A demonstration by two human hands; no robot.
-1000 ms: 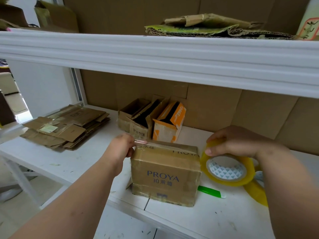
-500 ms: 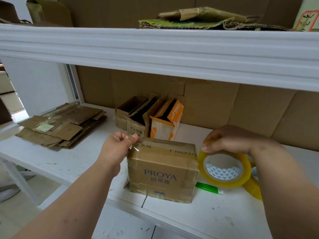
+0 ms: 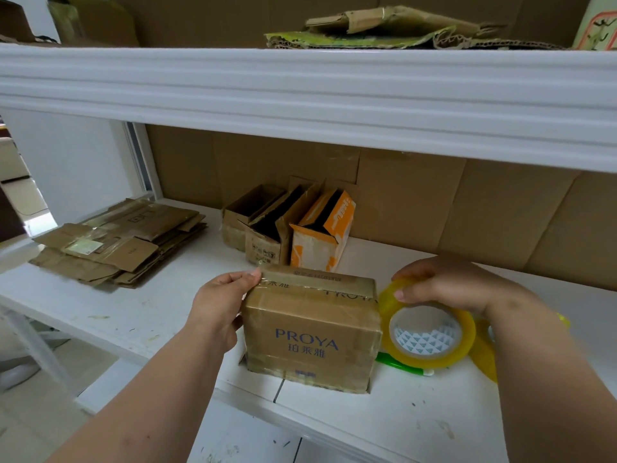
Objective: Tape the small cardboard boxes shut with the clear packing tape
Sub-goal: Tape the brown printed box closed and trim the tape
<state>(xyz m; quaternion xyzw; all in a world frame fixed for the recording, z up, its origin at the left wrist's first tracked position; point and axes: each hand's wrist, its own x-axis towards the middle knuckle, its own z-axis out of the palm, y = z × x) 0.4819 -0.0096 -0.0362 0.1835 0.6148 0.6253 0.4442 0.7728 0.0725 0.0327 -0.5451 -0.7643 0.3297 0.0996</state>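
Observation:
A small brown cardboard box (image 3: 310, 332) printed PROYA stands near the front edge of the white shelf (image 3: 417, 412). My left hand (image 3: 222, 300) pinches the free end of a clear tape strip at the box's top left corner. The strip runs across the box top to a yellowish roll of packing tape (image 3: 430, 335), which stands on edge right of the box. My right hand (image 3: 447, 282) grips the top of that roll. A second tape roll (image 3: 484, 354) lies behind it, partly hidden by my right forearm.
Three open small boxes (image 3: 287, 225) stand at the back against the cardboard wall. A pile of flattened cartons (image 3: 123, 242) lies at the left. A green cutter (image 3: 400, 364) lies under the roll. An upper shelf (image 3: 300, 91) overhangs, carrying cardboard scraps.
My left hand has pulled the tape end down onto the box's top left corner. The roll in my right hand has stayed beside the box.

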